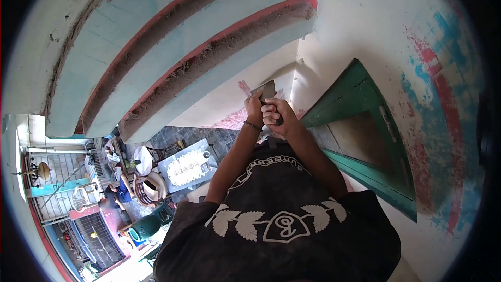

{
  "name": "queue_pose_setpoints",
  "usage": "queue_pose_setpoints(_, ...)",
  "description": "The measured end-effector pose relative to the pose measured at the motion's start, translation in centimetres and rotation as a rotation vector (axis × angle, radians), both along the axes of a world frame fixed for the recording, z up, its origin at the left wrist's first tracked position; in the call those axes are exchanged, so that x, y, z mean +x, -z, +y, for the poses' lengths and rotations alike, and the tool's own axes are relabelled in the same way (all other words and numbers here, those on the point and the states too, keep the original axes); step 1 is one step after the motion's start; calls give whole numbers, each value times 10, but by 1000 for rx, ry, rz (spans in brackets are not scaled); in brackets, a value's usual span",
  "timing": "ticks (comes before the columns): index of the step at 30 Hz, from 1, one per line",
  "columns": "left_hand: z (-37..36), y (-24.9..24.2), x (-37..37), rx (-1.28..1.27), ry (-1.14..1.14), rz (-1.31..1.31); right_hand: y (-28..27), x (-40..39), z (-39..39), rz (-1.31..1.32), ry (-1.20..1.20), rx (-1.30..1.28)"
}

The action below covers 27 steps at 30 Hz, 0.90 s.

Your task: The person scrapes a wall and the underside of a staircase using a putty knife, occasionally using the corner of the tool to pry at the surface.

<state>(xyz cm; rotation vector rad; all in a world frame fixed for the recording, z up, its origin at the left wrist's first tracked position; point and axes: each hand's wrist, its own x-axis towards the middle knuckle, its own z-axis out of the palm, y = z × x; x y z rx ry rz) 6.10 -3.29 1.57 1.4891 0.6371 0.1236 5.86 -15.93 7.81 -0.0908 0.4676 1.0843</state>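
Both my hands are raised in front of me near a wall corner, on a scraper (268, 88) with a wide flat blade. My right hand (276, 115) is wrapped round its dark handle, the knuckles facing me. Against the side of the blade, my left hand (253, 106) presses with its fingers closed; a dark bead bracelet circles that wrist. The blade's far edge overlaps the pale wall (209, 105), where patches of pink paint (234, 119) show around it.
A green-framed panel (377, 109) stands close to my right arm. Dusty red-edged ledges (219, 42) curve overhead at left. Far below are a table (166, 169) with a white cloth, a wooden chair (148, 190), a green barrel (145, 228) and a person (124, 190) in blue.
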Motion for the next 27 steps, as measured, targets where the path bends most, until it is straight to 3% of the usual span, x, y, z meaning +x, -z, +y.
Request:
queue_pose_setpoints(2, 8, 34, 4, -16, 0, -31, 6, 7, 0, -7, -19, -27)
queue_pose_setpoints(4, -2, 7, 4, -384, -132, 148, 1, 4, -2, -49, -31, -87)
queue_pose_setpoints(5, 1, -1, 4, -92, -57, 285, 4, -2, 0, -43, -29, -82)
queue_pose_setpoints(7, 0, -1, 4, -24, 6, 10, -3, 5, 2, -54, -6, -24)
queue_pose_setpoints(9, 7, 13, 1, -95, 10, -14, 1, 4, 1, -4, -33, 20)
queue_pose_setpoints(13, -9, -26, -6, -248, -116, 155, 2, -2, -7, 4, -33, 23)
queue_pose_setpoints(17, -7, -24, -9, -442, -131, 21, -3, -2, -4, 41, -18, 7)
queue_pose_setpoints(20, 16, 23, 4, -363, -78, 386, 35, 7, 21, 12, -10, -62)
queue_pose_setpoints(21, 26, 37, 2, -141, 103, 455, 46, 7, 28, 45, -10, -149)
queue_pose_setpoints(24, 12, 35, 0, -463, -95, 167, 30, -5, 14, -34, -15, -75)
queue_pose_setpoints(25, 4, 3, -3, -455, -112, 158, 8, -6, 8, -122, 2, -106)
queue_pose_setpoints(27, 11, 15, -2, -449, -47, 189, 12, -3, 12, -66, -5, -143)
